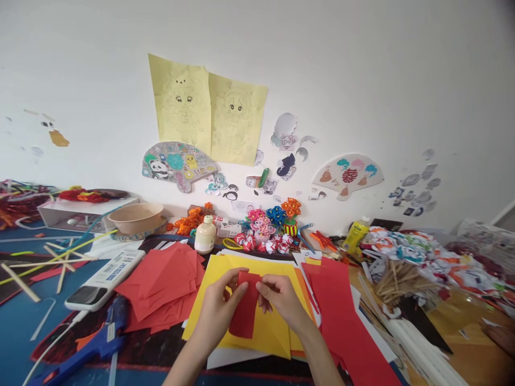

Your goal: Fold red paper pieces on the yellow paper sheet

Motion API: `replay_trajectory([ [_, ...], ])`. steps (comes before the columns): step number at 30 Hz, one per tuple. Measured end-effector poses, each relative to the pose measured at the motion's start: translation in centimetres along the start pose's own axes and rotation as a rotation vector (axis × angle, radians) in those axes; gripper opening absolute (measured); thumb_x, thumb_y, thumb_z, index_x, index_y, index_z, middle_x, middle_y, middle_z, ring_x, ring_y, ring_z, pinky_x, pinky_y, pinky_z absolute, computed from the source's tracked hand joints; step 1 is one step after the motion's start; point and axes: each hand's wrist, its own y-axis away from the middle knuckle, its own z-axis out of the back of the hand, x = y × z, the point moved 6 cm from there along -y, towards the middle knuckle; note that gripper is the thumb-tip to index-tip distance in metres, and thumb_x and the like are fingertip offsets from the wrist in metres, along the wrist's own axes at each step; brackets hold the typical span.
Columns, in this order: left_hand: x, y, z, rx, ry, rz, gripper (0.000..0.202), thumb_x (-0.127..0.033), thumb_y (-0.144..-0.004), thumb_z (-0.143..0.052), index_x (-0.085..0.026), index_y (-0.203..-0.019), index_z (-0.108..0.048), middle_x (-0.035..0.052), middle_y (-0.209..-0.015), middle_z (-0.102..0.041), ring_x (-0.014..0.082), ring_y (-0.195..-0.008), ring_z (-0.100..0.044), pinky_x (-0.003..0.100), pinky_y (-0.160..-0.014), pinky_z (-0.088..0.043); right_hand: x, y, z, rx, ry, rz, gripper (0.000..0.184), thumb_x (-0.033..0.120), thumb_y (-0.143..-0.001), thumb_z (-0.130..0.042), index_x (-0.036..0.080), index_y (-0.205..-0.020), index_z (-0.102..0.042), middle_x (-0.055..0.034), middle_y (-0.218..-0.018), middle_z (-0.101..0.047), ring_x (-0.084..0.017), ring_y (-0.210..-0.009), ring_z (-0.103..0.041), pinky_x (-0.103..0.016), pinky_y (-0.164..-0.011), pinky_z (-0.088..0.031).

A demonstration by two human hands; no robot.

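Observation:
A narrow strip of red paper (243, 316) is held upright between my two hands, over a stack of yellow paper (273, 335). My left hand (219, 300) grips its left side, thumb in front and fingers behind. The fingertips of my right hand (281, 300) pinch its upper right edge. The paper looks folded, though its back is hidden from me. To the left of my left hand lies a loose pile of red paper pieces (164, 284). On the right, beyond my right hand, are longer red sheets (341, 305).
A blue glue gun (100, 343) and a white power strip (107, 279) with a cable lie at left. Behind the paper stand a cream bottle (205, 236) and craft flowers (261, 222). A yellow glue bottle (356, 236) and wooden sticks (402, 284) are at right.

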Motion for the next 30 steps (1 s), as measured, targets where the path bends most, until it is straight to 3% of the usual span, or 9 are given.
replay_trajectory([
  [6,-0.3,0.3,-0.1,0.036,-0.089,-0.014,0.040,-0.042,-0.085,-0.053,-0.020,-0.117,-0.062,0.0013,-0.073,-0.059,0.0139,-0.064,-0.049,0.024,-0.057,-0.036,-1.0,0.0,0.8,-0.060,-0.168,-0.032,0.029,0.040,-0.076,-0.073,0.014,-0.081,-0.063,-0.0010,-0.055,-0.063,-0.010,-0.041,-0.054,-0.019,-0.040,-0.038],
  [11,-0.6,0.6,-0.1,0.038,-0.067,-0.012,0.040,-0.038,-0.085,-0.053,-0.020,-0.119,-0.062,0.0014,-0.072,-0.058,0.0136,-0.063,-0.047,0.024,-0.057,-0.036,-1.5,0.1,0.6,-0.030,-0.233,-0.048,0.030,0.039,-0.072,-0.078,0.014,-0.074,-0.061,-0.0026,-0.054,-0.064,-0.011,-0.040,-0.055,-0.018,-0.038,-0.037],
  [19,0.0,0.7,-0.1,0.066,0.013,0.012,0.045,-0.041,-0.085,-0.053,-0.019,-0.123,-0.060,-0.0015,-0.068,-0.050,0.0125,-0.063,-0.043,0.023,-0.059,-0.035,-1.5,0.0,0.1,0.024,-0.291,-0.052,0.033,0.043,-0.070,-0.078,0.014,-0.076,-0.064,-0.0018,-0.055,-0.063,-0.011,-0.043,-0.056,-0.019,-0.040,-0.037],
  [22,0.2,0.7,-0.3,0.090,0.075,0.038,0.048,-0.047,-0.086,-0.050,-0.018,-0.124,-0.059,-0.0003,-0.069,-0.055,0.0134,-0.064,-0.045,0.023,-0.060,-0.035,-1.5,0.0,-0.1,0.038,-0.266,-0.043,0.036,0.046,-0.069,-0.078,0.013,-0.074,-0.065,-0.0018,-0.054,-0.062,-0.011,-0.045,-0.056,-0.020,-0.042,-0.037],
  [26,0.2,0.6,-0.3,0.077,0.098,0.072,0.049,-0.050,-0.088,-0.043,-0.018,-0.122,-0.061,0.0043,-0.086,-0.066,0.0163,-0.070,-0.052,0.024,-0.062,-0.039,-1.8,-0.1,-0.1,0.019,-0.279,-0.054,0.039,0.050,-0.068,-0.077,0.013,-0.070,-0.063,-0.0007,-0.052,-0.059,-0.010,-0.041,-0.051,-0.020,-0.040,-0.035],
  [30,0.2,0.7,-0.2,0.047,0.076,0.066,0.046,-0.049,-0.088,-0.045,-0.019,-0.117,-0.064,0.0030,-0.078,-0.067,0.0183,-0.074,-0.056,0.024,-0.064,-0.041,-2.2,-0.2,-0.1,-0.006,-0.299,-0.064,0.040,0.050,-0.067,-0.078,0.014,-0.068,-0.061,0.0001,-0.049,-0.057,-0.009,-0.039,-0.049,-0.019,-0.038,-0.033],
])
